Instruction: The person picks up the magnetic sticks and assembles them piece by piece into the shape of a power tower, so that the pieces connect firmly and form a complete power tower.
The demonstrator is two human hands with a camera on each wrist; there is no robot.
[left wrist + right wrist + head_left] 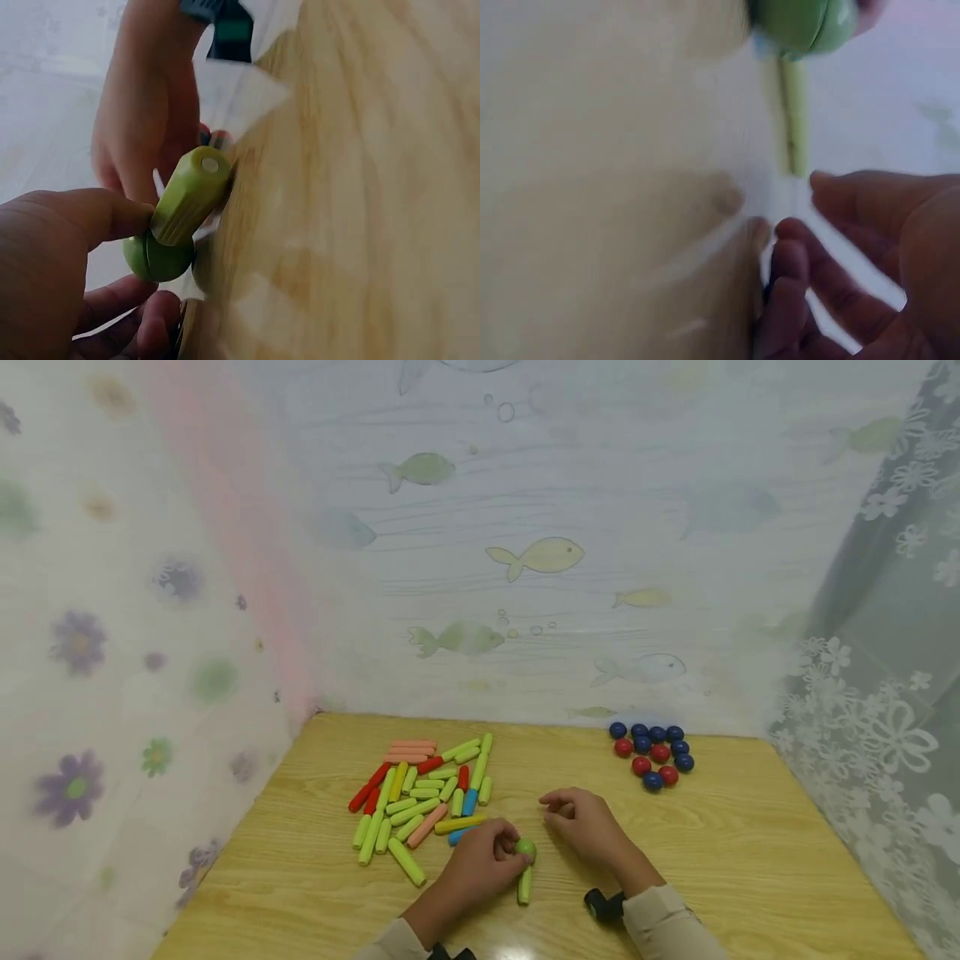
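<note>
Between thumb and fingers, my left hand (483, 862) pinches a green ball (526, 850) just over the table. A short lime-green magnetic rod (524, 887) joins the ball and points toward me; in the left wrist view a round silvery disc shows in the end of this rod (196, 189). To the right of the ball, my right hand (588, 828) hovers low with relaxed, slightly bent fingers and nothing in its grasp. Its thumb and fingertips are apart in the right wrist view, where the green ball (799, 24) appears at the top.
Left of my hands lies a spread of lime, red, yellow, blue and orange rods (406, 805). Several dark blue and red balls (642, 744) sit at the back right of the wooden table (720, 852). Fish-printed curtain (540, 635) hangs behind it.
</note>
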